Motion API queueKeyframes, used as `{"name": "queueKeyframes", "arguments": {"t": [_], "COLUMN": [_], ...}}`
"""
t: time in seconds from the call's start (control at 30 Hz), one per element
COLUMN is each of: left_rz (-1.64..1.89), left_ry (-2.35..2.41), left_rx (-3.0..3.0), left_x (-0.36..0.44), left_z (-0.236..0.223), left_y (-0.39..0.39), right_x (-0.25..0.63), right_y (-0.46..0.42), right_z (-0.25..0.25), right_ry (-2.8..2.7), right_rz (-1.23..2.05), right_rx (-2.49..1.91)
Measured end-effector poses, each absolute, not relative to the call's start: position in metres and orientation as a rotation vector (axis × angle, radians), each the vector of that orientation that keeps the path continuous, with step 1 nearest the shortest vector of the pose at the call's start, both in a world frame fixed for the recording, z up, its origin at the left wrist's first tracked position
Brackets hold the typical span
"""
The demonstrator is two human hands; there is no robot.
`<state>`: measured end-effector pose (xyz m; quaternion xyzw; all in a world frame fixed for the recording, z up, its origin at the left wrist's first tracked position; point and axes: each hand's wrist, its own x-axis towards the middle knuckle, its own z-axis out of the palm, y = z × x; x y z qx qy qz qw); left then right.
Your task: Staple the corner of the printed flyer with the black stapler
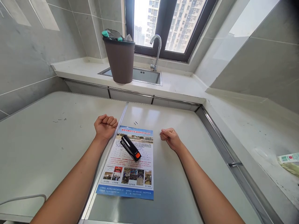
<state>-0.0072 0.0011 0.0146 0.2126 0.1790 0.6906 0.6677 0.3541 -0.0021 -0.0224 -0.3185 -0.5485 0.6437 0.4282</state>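
A black stapler [130,146] with an orange-red patch at its near end lies slantwise on a printed flyer [140,192]. The flyer has blue borders, Chinese text and small photos, and it rests flat on the table. To its upper left, my left hand [106,126] is closed in a fist, palm side up, next to the flyer's corner. My right hand [171,138] is a fist too, apart from the flyer's right edge. Nothing shows in either hand. Just beyond the flyer's top edge sit small strips of staples [135,123].
The pale table [77,124] has a seam down its middle. Behind it, a counter [177,82] carries a sink [149,76], a faucet [157,49] and a brown bin [121,62] with bottles. A packet [289,160] lies at right; a cable [28,196] at lower left.
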Motion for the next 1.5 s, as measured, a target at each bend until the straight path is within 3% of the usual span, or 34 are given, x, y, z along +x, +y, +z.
{"name": "queueKeyframes", "arguments": {"t": [0.23,0.47,0.67,1.0,1.5], "left_rz": [1.557,1.533,1.511,1.502,1.526], "left_ry": [0.439,0.447,0.443,0.423,0.551], "left_rx": [0.473,0.515,0.524,0.512,0.421], "left_x": [-0.007,-0.008,-0.008,-0.009,-0.008], "left_z": [0.014,0.015,0.013,0.011,0.015], "left_y": [0.001,0.001,0.001,0.002,0.001], "right_x": [0.352,0.304,0.252,0.242,0.245], "right_y": [-0.001,-0.031,-0.07,-0.077,-0.071], "right_z": [-0.025,-0.01,0.003,0.006,0.001], "right_ry": [-1.503,-1.792,-2.094,-2.444,-2.488], "right_rz": [1.489,0.874,0.876,0.583,0.482], "right_rx": [-0.915,-1.051,-1.043,-1.052,-0.97]}}
